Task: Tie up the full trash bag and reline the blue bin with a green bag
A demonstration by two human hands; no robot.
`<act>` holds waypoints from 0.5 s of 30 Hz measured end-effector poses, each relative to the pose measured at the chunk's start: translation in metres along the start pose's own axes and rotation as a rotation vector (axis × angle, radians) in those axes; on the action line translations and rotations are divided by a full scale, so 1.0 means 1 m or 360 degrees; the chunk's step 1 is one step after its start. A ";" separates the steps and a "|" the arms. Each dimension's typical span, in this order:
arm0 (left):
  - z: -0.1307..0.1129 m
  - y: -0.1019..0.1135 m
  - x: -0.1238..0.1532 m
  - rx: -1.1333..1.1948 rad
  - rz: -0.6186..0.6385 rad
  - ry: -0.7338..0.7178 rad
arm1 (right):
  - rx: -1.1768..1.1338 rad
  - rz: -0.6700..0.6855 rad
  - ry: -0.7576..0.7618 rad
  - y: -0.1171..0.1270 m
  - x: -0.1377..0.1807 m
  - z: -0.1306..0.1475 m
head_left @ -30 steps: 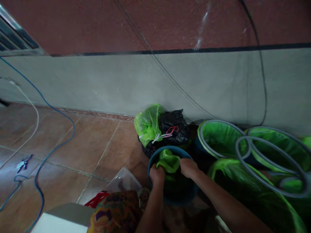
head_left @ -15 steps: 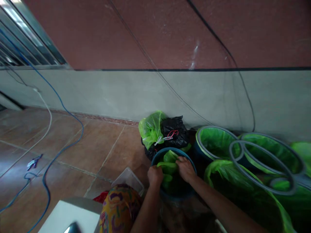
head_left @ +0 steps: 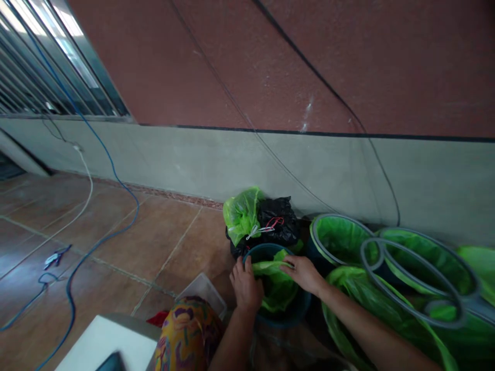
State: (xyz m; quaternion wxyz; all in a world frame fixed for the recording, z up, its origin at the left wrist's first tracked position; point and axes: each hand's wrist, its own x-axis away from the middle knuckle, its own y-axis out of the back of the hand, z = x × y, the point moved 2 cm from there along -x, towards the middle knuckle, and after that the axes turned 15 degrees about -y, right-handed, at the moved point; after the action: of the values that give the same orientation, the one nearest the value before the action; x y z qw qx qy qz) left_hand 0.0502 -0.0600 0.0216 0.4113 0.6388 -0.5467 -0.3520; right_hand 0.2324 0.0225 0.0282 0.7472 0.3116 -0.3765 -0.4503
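Observation:
A teal bucket (head_left: 305, 307) stands on the floor in front of me, with a light-green plastic bag (head_left: 280, 293) spread partly open inside it. My right hand (head_left: 305, 272) pinches the bag's edge above the right side of the bucket. At the left rim, my left hand (head_left: 246, 286) has its fingers closed around the other end of that edge, with the fingertips partly hidden. Between the two hands the bag's edge is stretched across the bucket's mouth.
A tied green bag (head_left: 243, 208) and a black bag (head_left: 279, 219) lie behind the bucket. To the right stand several bag-lined bins, with grey rings (head_left: 419, 257) over them. A clear plastic container (head_left: 204, 288), white box (head_left: 106, 345) and blue cable (head_left: 104, 238) are left.
The bag's edge has been lifted and pulled wider across the bucket. My left hand has turned upward at the rim, and my right hand has risen slightly. The view has tilted up.

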 end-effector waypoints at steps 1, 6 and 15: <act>-0.005 -0.001 -0.003 0.0059 -0.0010 -0.0155 | 0.0014 -0.0013 -0.0024 -0.002 -0.001 0.004; -0.015 0.002 -0.026 0.0362 0.0151 -0.0465 | 0.0186 -0.0045 0.0093 -0.005 0.003 0.012; 0.020 0.015 -0.035 0.0111 0.0074 0.0046 | 0.0665 0.0067 0.0167 0.012 -0.001 -0.029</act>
State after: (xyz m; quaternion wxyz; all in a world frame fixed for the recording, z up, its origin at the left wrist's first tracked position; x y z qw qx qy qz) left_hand 0.0202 -0.0296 0.0272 0.4045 0.6450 -0.5673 -0.3138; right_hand 0.2620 0.0324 0.0223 0.6942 0.4749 -0.4287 -0.3298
